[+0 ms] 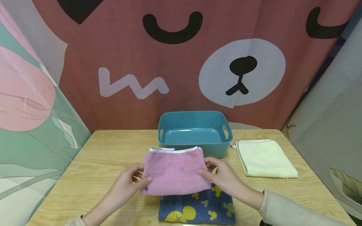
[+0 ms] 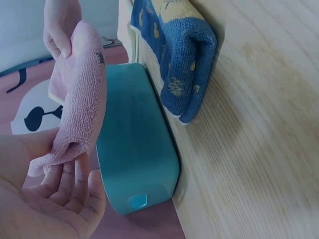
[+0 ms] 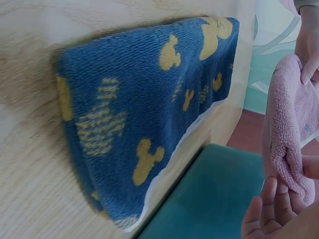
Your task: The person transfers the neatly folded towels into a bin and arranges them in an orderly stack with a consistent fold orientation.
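Folded pink rectangular terry towel (image 1: 175, 175), pinched at opposite ends by left hand (image 1: 128, 182) and right hand (image 1: 223, 175); even, level tension advisable for aligned layers.

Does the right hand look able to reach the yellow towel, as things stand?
Probably yes: nothing seems to stand between the right hand and the yellow towel, though that hand holds the pink towel.

Pink towel (image 1: 175, 175): fuzzy pile, a few small grey and dark marks, white trim along upper edge. Folded in layers, lower fold rounded, ends slightly bunched. Held aloft, sides pinched by left hand (image 1: 132, 182) and right hand (image 1: 222, 179), above blue towel (image 1: 202, 213), before bin (image 1: 220, 151).
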`<action>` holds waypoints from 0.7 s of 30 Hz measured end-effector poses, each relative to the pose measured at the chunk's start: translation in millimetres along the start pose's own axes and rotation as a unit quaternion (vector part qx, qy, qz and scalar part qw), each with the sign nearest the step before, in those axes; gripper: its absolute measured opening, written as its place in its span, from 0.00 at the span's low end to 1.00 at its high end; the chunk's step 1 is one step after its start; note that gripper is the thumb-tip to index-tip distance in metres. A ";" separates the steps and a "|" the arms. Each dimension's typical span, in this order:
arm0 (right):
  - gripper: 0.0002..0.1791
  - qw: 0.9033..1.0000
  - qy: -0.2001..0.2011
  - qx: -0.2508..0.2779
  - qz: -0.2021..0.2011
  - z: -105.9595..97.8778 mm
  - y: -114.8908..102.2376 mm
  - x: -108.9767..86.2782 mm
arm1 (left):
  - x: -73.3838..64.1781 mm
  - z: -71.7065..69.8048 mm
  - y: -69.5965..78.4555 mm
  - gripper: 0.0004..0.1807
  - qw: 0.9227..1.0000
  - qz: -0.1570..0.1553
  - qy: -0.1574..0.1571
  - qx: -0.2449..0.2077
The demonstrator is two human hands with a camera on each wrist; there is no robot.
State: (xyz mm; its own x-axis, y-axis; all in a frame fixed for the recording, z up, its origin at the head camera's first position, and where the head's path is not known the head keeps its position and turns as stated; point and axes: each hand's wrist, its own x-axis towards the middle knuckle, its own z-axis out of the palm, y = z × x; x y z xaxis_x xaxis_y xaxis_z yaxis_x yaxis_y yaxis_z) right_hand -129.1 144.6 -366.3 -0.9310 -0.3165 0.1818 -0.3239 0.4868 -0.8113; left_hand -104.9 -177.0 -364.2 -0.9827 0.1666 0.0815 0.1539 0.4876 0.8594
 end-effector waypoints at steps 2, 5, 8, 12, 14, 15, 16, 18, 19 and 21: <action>0.16 1.000 0.006 -0.003 0.003 -2.0 1.8 -1.8 | 1.2 1.8 0.7 0.16 1.000 0.001 -0.005 0.007; 0.14 1.000 0.015 -0.010 0.003 -4.8 4.6 -4.2 | 2.3 4.3 3.2 0.17 1.000 0.005 -0.014 0.013; 0.12 1.000 0.023 -0.014 0.005 -7.7 6.8 -6.2 | 3.9 7.1 5.1 0.17 1.000 0.011 -0.020 0.018; 0.12 0.999 0.038 -0.022 0.013 -11.9 8.4 -8.3 | 8.2 11.8 6.0 0.16 1.000 0.011 -0.020 0.021; 0.11 0.998 0.046 -0.024 0.017 -14.1 8.7 -9.1 | 10.7 14.0 6.2 0.15 0.999 0.014 -0.021 0.024; 0.11 0.998 0.049 -0.024 0.019 -15.3 8.8 -9.9 | 12.0 15.0 6.4 0.14 0.999 0.016 -0.021 0.027; 0.11 0.998 0.053 -0.023 0.020 -16.4 8.7 -10.6 | 13.3 15.9 6.6 0.14 0.999 0.018 -0.021 0.029; 0.11 0.998 0.059 -0.023 0.021 -18.4 8.7 -12.1 | 15.9 17.2 7.0 0.13 0.999 0.027 -0.022 0.034; 0.12 0.998 0.062 -0.024 0.022 -19.5 8.7 -12.9 | 17.0 17.8 7.5 0.13 0.999 0.030 -0.023 0.035; 0.12 0.997 0.066 -0.025 0.023 -21.4 8.9 -14.3 | 19.3 18.9 8.3 0.14 0.998 0.033 -0.026 0.035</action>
State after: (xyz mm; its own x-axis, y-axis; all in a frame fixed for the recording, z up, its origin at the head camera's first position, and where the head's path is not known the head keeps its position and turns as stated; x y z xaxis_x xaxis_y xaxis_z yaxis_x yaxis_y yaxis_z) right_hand -122.3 170.8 -364.3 -0.9583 -0.1837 0.2187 -0.2843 0.5389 -0.7930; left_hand -120.6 -153.6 -365.0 -0.9638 0.2437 0.1082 0.2263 0.5331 0.8152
